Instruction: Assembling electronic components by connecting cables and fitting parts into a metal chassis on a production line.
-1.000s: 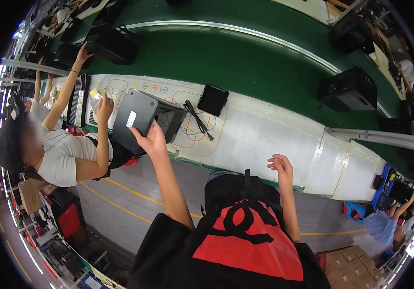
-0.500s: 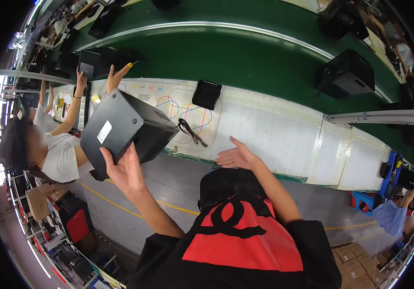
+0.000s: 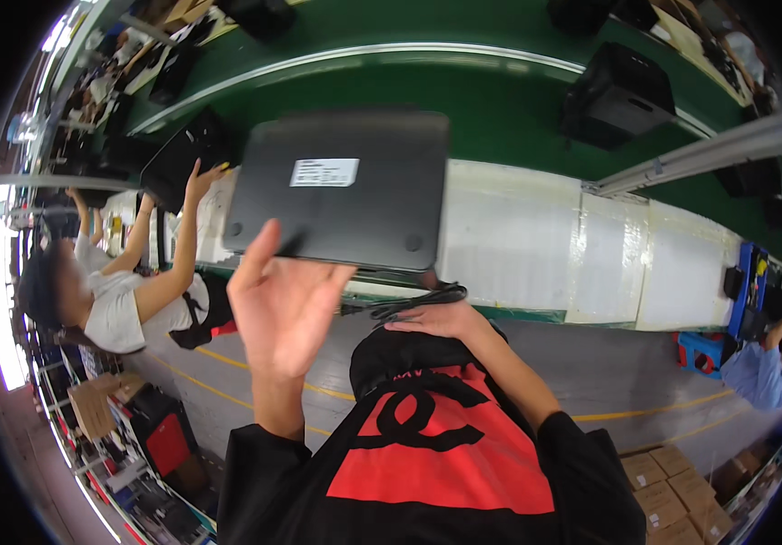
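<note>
A black box-shaped device (image 3: 336,213) is held up and tilted over the bench, its flat face with a white label and round feet turned toward me. My left hand (image 3: 286,313) grips its near edge, thumb on the labelled face and fingers underneath. Close to my body at the bench edge, my right hand (image 3: 441,320) holds a bundled black cable (image 3: 423,302); its fingers are partly hidden by the loops. The device hides the bench behind it.
A white-covered work surface (image 3: 509,245) runs to the right beside a green conveyor (image 3: 500,100). Another black device (image 3: 618,95) stands on the conveyor. A metal post (image 3: 700,154) rises at the right. A co-worker (image 3: 145,291) at the left handles a black device (image 3: 182,159).
My left hand has moved the device right and turned its labelled face toward me. The cable has left the bench top for my right hand. The small black tray is now hidden.
</note>
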`<state>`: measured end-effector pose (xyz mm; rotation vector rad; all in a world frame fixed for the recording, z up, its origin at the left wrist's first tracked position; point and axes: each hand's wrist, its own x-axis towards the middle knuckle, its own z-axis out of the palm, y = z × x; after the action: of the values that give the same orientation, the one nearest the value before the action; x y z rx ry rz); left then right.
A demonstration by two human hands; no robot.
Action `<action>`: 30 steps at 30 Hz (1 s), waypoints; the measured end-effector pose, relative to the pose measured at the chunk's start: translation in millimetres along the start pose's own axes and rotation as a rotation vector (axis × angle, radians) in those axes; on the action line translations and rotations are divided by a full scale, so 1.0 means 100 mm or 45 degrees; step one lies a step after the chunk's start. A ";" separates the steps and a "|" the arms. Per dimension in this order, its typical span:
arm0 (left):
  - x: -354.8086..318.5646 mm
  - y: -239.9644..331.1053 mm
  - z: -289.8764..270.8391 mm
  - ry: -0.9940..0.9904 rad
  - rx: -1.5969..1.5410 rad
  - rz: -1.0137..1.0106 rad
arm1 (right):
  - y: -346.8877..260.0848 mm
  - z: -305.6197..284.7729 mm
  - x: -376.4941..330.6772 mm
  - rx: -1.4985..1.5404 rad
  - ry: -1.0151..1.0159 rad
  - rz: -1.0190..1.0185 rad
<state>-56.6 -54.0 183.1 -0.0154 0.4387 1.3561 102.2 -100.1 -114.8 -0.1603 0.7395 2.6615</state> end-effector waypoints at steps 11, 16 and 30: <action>0.66 -1.35 0.14 0.155 0.130 -0.600 | -0.46 -0.64 -1.08 0.337 -0.151 -1.366; 0.80 -1.70 0.15 0.108 0.150 -0.699 | -0.73 -0.49 -1.34 -1.167 0.547 -1.559; 0.90 -1.52 -0.41 0.231 0.268 -0.766 | -1.00 -0.64 -1.57 -0.387 0.630 -1.509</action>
<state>87.9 -14.6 81.3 -0.0906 0.6664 0.7155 285.9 -104.7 -184.8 -1.0045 0.1982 1.5493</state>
